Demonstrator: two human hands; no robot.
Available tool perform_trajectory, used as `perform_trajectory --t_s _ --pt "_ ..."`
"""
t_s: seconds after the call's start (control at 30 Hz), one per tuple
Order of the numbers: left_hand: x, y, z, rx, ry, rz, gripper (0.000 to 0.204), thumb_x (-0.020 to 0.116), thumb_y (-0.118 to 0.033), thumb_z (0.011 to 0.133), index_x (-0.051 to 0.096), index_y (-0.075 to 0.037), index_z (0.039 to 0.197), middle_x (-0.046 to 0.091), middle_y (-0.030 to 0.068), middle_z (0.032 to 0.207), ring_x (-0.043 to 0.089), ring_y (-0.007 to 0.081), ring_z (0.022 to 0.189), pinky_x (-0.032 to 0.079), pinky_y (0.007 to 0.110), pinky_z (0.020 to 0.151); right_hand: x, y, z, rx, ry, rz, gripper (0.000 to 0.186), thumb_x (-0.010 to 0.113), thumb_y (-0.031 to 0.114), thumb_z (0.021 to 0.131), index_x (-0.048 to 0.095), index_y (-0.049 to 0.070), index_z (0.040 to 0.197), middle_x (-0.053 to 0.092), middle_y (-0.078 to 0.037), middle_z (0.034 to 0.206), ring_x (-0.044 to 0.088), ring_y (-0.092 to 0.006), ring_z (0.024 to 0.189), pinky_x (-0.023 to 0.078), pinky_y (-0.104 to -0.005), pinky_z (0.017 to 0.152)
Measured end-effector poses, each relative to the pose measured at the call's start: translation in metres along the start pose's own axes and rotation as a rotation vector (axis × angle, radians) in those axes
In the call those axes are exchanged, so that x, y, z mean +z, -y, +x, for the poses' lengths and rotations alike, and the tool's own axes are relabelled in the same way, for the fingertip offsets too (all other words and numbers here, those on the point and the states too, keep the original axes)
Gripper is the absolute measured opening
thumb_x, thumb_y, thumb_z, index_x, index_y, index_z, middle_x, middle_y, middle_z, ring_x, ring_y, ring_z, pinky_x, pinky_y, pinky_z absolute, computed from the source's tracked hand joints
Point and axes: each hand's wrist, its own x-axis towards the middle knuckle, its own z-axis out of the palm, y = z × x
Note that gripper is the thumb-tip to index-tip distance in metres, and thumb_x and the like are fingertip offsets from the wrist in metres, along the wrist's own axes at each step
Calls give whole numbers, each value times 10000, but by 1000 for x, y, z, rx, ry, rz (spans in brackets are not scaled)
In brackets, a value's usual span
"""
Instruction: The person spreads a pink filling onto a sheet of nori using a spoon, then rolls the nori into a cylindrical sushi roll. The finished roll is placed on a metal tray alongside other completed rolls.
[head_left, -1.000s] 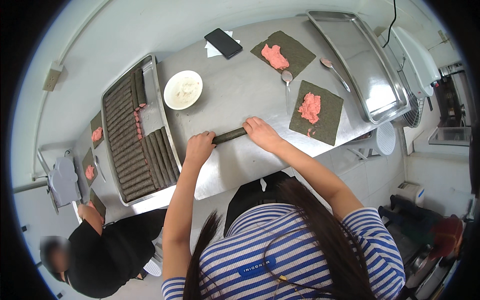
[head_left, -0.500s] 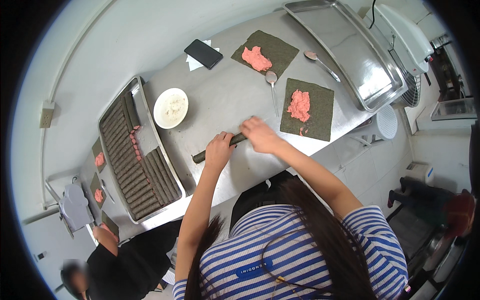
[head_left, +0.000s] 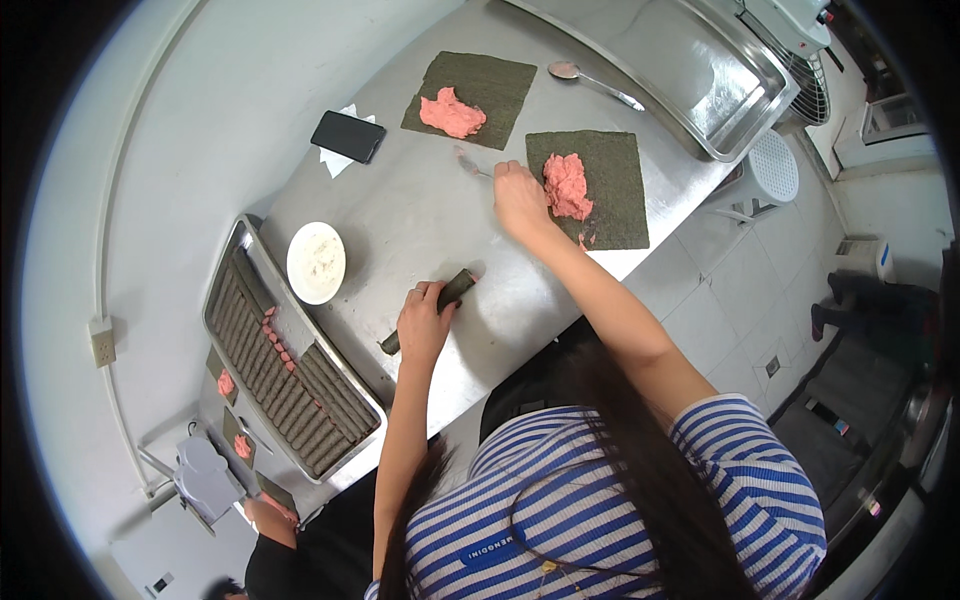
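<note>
My left hand (head_left: 422, 326) rests around a dark green seaweed roll (head_left: 457, 289) on the steel table, with pink filling showing at its far right end. Closed on a spoon's handle, my right hand (head_left: 521, 200) is beside the left edge of a seaweed sheet (head_left: 625, 190). The spoon (head_left: 467, 160) is smeared by motion, its bowl pointing away to the left. Pink paste (head_left: 568, 187) lies heaped on that sheet. Farther back, another seaweed sheet (head_left: 500, 85) carries a second heap of pink paste (head_left: 452, 113).
A tray (head_left: 376, 418) of seaweed rolls stands left of a white bowl (head_left: 317, 263). Behind are a black phone (head_left: 347, 136) on paper and another spoon (head_left: 597, 84). A large steel tray (head_left: 722, 150) sits back right. A co-worker's arm (head_left: 271, 522) shows lower left.
My right hand has left the roll and moved to the spoon, which has shifted and turned. My left hand stays on the roll. The whole view has swung.
</note>
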Motion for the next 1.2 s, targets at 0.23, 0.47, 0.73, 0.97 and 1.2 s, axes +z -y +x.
perform_trajectory --t_s 0.23,0.47,0.73,0.97,1.2 --pt "15 -6 2 -8 -81 -104 331 729 -179 763 638 -113 1074 617 62 995 595 273 922 501 387 776 -91 9 -47 -49 409 282 149 574 34 735 669 -27 832 668 -222 840 665 -374 800 519 -482 699" --pt "17 -7 0 -41 -114 -167 303 728 -179 771 654 -108 1056 624 58 1006 595 275 931 495 384 790 -94 40 -52 -183 653 -72 138 623 92 718 703 7 792 679 -195 787 674 -357 783 530 -449 682" --pt "29 -2 -3 -5 -218 -225 305 735 -167 749 650 -89 1032 621 46 979 584 261 925 494 373 791 -88 82 -20 -570 629 -163 113 636 89 688 702 13 739 676 -194 762 676 -356 758 533 -428 648" --pt "33 1 -6 -49 -210 -285 303 729 -161 753 663 -84 1039 628 71 1027 585 289 963 485 390 837 -112 97 -1 -460 608 -186 156 645 78 674 699 -3 796 678 -215 817 676 -369 804 543 -443 697" --pt "30 0 -5 -55 -206 -268 308 734 -171 751 662 -94 1040 625 61 1018 586 279 965 491 389 834 -106 78 -2 -316 678 -318 295 723 233 709 710 58 946 695 -167 943 673 -324 919 536 -422 781"
